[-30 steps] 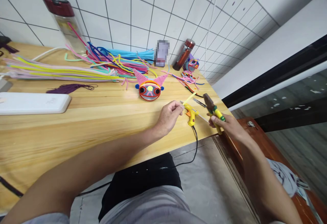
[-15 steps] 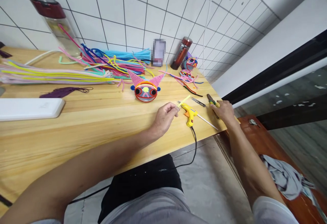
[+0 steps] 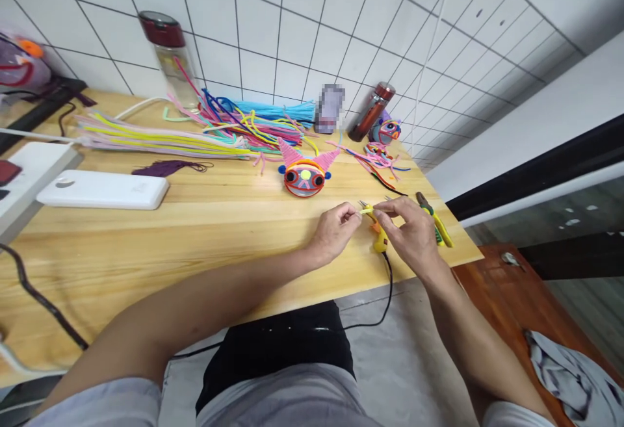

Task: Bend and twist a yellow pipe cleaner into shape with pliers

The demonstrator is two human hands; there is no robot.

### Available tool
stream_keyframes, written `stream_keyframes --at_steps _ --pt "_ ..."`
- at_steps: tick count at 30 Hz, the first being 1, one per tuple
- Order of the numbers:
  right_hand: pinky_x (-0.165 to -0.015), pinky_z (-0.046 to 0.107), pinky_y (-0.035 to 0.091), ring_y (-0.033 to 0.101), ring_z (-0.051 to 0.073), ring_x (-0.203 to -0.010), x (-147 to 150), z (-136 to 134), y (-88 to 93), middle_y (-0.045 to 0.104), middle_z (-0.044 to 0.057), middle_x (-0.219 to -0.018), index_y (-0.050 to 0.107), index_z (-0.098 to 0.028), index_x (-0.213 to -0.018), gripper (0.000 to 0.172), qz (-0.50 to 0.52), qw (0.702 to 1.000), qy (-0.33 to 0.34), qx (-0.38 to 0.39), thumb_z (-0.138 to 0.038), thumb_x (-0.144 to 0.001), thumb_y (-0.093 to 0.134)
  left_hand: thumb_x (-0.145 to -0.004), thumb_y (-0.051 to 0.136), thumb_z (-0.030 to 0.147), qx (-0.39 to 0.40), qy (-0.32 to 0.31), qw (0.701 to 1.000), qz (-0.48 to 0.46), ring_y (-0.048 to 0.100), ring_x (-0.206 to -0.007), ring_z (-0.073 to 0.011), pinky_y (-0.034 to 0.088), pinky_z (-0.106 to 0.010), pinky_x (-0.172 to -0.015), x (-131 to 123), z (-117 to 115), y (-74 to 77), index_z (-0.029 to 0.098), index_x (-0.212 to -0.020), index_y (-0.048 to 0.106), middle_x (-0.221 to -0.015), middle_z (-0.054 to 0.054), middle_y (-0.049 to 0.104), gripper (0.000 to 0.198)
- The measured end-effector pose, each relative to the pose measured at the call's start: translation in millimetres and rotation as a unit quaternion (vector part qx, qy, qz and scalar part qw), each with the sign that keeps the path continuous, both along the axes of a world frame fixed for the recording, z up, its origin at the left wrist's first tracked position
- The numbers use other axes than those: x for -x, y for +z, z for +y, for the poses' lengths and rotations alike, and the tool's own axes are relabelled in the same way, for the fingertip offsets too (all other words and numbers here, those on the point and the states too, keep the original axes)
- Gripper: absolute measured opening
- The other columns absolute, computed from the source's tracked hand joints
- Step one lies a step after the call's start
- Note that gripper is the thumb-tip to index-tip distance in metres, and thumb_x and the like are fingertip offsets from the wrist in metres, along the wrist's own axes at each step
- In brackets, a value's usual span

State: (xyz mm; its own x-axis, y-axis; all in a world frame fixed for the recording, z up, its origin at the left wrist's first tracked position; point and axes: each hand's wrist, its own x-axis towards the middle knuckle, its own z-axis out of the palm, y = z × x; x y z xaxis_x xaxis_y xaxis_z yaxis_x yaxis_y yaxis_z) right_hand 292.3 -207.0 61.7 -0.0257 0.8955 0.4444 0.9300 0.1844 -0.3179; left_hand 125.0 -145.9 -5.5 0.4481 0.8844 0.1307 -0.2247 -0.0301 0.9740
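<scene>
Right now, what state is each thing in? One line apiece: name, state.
Thin yellow strip, pinched by left grip, right grip at other end
Yellow plastic glue gun, lying sideways
Green and yellow metal pliers, lying down
Clear red-lidded bottle, capped
Red metallic flask, capped
Purple thread tassel, lying flat

From my remote station I can read no text, brand, number or sign. Faint marks on the white oblong block (image 3: 104, 190), left of the frame, are too small for me to decipher. The upright panel (image 3: 329, 108), upper centre, is pixelated beyond reading. On the yellow glue gun (image 3: 381, 243), right of centre, I discern no legible lettering.
</scene>
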Motion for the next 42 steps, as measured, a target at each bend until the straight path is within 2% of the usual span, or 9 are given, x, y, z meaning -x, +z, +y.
stream_keyframes --at_steps 5,9,12,15,21,23,28,34,42 --pt "-0.087 0.042 0.058 0.076 0.028 -0.094 23.1 -9.2 -2.4 0.081 0.012 -0.097 0.081 -0.025 -0.098 0.03 -0.048 0.999 0.021 -0.001 -0.038 -0.108 0.057 -0.087 0.059 0.018 -0.003 0.008 1.0 0.006 0.051 -0.074 -0.0133 0.039 -0.026 -0.073 -0.3 1.7 -3.9 0.02 -0.076 0.058 -0.073 0.005 0.056 0.011" --pt "-0.081 0.039 0.059 0.073 0.024 -0.082 13.8 4.0 -6.1 0.08 0.007 -0.089 0.078 -0.026 -0.087 0.031 0.149 0.988 0.031 0.027 -0.053 -0.101 0.071 -0.092 0.06 0.023 -0.02 -0.01 0.999 -0.026 0.052 -0.076 -0.0139 0.041 -0.026 -0.075 0.3 -1.5 -2.6 0.02 -0.08 0.06 -0.076 0.004 0.057 0.012" --pt "-0.068 0.033 0.057 0.067 0.019 -0.067 -5.9 25.8 -5.2 0.074 0.003 -0.073 0.073 -0.025 -0.078 0.045 0.375 0.918 0.02 0.125 -0.068 -0.083 0.087 -0.094 0.06 0.028 -0.042 -0.031 0.998 -0.047 0.052 -0.078 -0.0145 0.042 -0.027 -0.077 0.7 -5.5 -0.1 0.02 -0.083 0.061 -0.079 0.003 0.059 0.014" --pt "-0.061 0.031 0.055 0.063 0.018 -0.06 -14.0 37.7 -5.7 0.071 0.002 -0.069 0.071 -0.024 -0.077 0.055 0.457 0.864 0.028 0.211 -0.075 -0.071 0.092 -0.095 0.059 0.031 -0.041 -0.045 0.997 -0.054 0.053 -0.079 -0.0147 0.042 -0.027 -0.078 -0.8 -6.9 -0.8 0.02 -0.084 0.061 -0.082 0.002 0.061 0.016" --pt "-0.086 0.041 0.059 0.071 0.025 -0.086 11.5 15.9 -17.7 0.079 0.008 -0.089 0.072 -0.026 -0.081 0.033 0.124 0.989 0.073 -0.037 -0.054 -0.099 0.076 -0.09 0.061 0.023 0.008 -0.016 0.999 -0.034 0.05 -0.076 -0.0141 0.04 -0.027 -0.075 -4.7 -0.7 -9.6 0.02 -0.078 0.057 -0.076 0.004 0.056 0.013" --pt "-0.089 0.042 0.059 0.073 0.026 -0.09 12.4 14.9 -19.1 0.08 0.009 -0.094 0.073 -0.026 -0.085 0.03 0.11 0.989 0.094 -0.03 -0.051 -0.102 0.073 -0.09 0.061 0.021 0.006 -0.013 1.0 -0.024 0.05 -0.076 -0.0138 0.04 -0.027 -0.075 -3.4 -1.0 -10.3 0.02 -0.079 0.057 -0.075 0.004 0.055 0.012" --pt "-0.066 0.032 0.058 0.067 0.019 -0.071 -36.7 53.2 -13.9 0.076 0.005 -0.088 0.068 -0.025 -0.086 0.043 0.393 0.918 -0.003 0.054 -0.067 -0.092 0.076 -0.097 0.059 0.03 -0.01 -0.047 0.999 -0.009 0.049 -0.073 -0.0134 0.039 -0.027 -0.072 -0.7 -6.6 -9.3 0.02 -0.08 0.057 -0.075 0.005 0.054 0.02" --pt "-0.062 0.03 0.049 0.058 0.017 -0.062 -98.7 103.3 -27.1 0.069 0.003 -0.07 0.071 -0.021 -0.079 0.035 0.232 0.948 -0.175 0.127 -0.056 -0.086 0.071 -0.097 0.059 0.029 0.046 -0.035 0.998 -0.001 0.048 -0.069 -0.0124 0.038 -0.026 -0.068 -3.8 -1.4 -12.2 0.02 -0.077 0.057 -0.072 0.004 0.055 0.022" --pt "-0.091 0.042 0.055 0.073 0.031 -0.099 -94.8 102.0 -29.6 0.082 0.01 -0.097 0.083 -0.021 -0.088 0.014 0.144 0.966 -0.177 0.119 -0.031 -0.081 0.077 -0.101 0.056 0.029 0.097 -0.039 0.995 0.008 0.044 -0.053 -0.008 0.034 -0.024 -0.053 -6.3 3.9 -15.9 0.019 -0.088 0.06 -0.081 0.002 0.068 0.017"
